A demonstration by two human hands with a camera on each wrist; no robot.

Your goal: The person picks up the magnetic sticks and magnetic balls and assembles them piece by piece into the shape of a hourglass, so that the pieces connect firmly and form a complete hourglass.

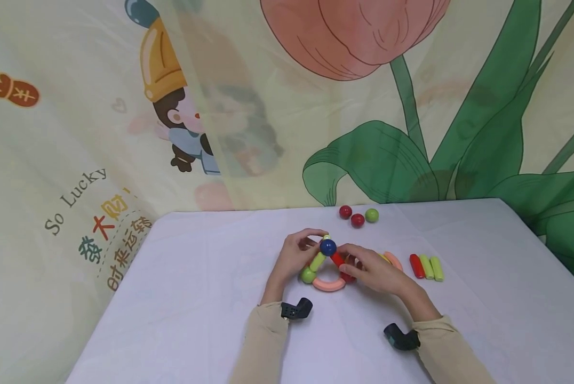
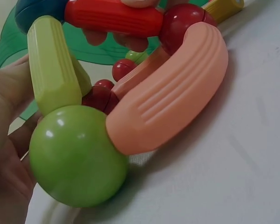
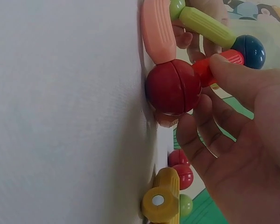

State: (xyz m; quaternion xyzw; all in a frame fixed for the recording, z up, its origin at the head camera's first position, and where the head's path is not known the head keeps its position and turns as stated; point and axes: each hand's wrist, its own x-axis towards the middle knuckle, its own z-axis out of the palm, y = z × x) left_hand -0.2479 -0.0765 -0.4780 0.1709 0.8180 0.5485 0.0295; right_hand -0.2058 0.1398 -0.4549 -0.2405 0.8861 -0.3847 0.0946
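Note:
A toy frame of sticks and balls stands on the table between the hands. A blue ball tops it, a light green stick runs down to a green ball, and a red stick to a dark red ball. A curved salmon stick joins the two lower balls. My left hand holds the frame from the left, fingertips by the blue ball, partly hidden behind the light green stick. From the right, my right hand pinches the red stick between thumb and fingers.
Behind the frame lie two red balls and a loose green ball. Right of my right hand are a loose red stick and two light green ones. A yellow stick and another salmon piece lie near that hand.

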